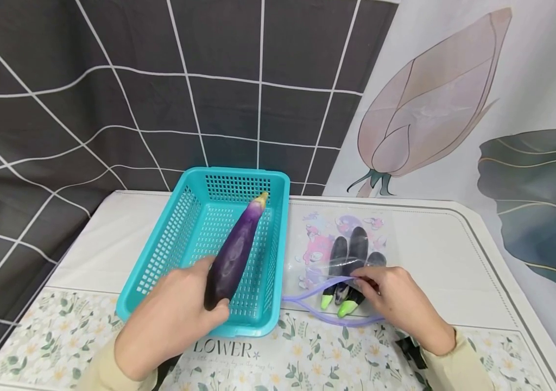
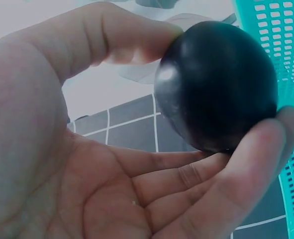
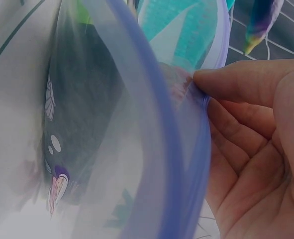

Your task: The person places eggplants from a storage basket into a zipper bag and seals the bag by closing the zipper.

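A purple eggplant (image 1: pixel 235 252) slants above the teal basket, its pale stem end pointing away from me. My left hand (image 1: pixel 172 309) grips it by the thick dark end, thumb on one side and fingers on the other in the left wrist view. To the right, my right hand (image 1: pixel 402 298) pinches the purple zip edge (image 3: pixel 206 102) of a clear printed zip bag (image 1: pixel 297 250) between thumb and fingers. The bag's mouth gapes toward me. Inside it lie several dark eggplants (image 1: pixel 358 243), some with bright green stem ends.
The teal plastic basket (image 1: pixel 284 233) with lattice walls stands left of the bag. Under both lies a white table cover (image 1: pixel 429 233) with a floral print (image 1: pixel 297 364) along the front. A dark gridded cloth (image 1: pixel 229 108) and a flower-printed curtain (image 1: pixel 434 98) hang behind.
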